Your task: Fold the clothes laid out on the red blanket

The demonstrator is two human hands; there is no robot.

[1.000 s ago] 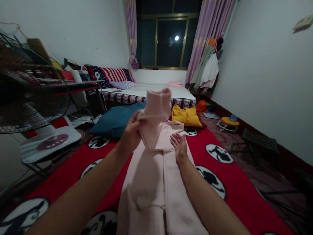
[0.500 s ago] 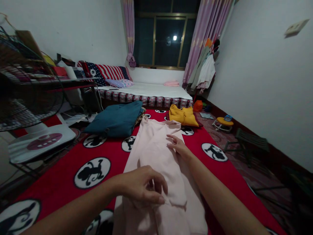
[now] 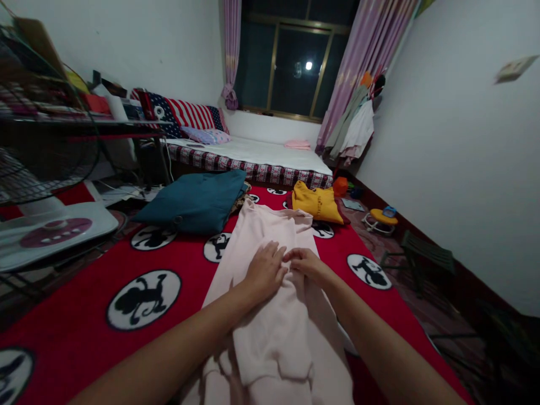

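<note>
A pale pink long-sleeved sweatshirt (image 3: pixel 274 332) lies lengthwise in front of me on a red blanket (image 3: pixel 189 343) with monkey-print circles. A sleeve is laid down along its middle, the cuff toward me. My left hand (image 3: pixel 266 270) rests flat on the upper part of this sleeve, fingers stretched forward and slightly apart. Right beside it, my right hand (image 3: pixel 307 264) has its fingers bent together at the sleeve's right edge, seemingly pinching the cloth. The fingertips of both hands almost meet.
Beyond the sweatshirt lie a folded teal garment (image 3: pixel 198 199) on the left and a folded yellow garment (image 3: pixel 316 201) on the right. A fan (image 3: pixel 46 163) and a cluttered desk stand at left. Stools (image 3: pixel 426 253) line the right side; a bed (image 3: pixel 253 151) is at the back.
My left hand has moved forward from the sleeve's near end to its upper part and flattened. My right hand has shifted slightly down, its fingers curling in. The view has tilted a little.
</note>
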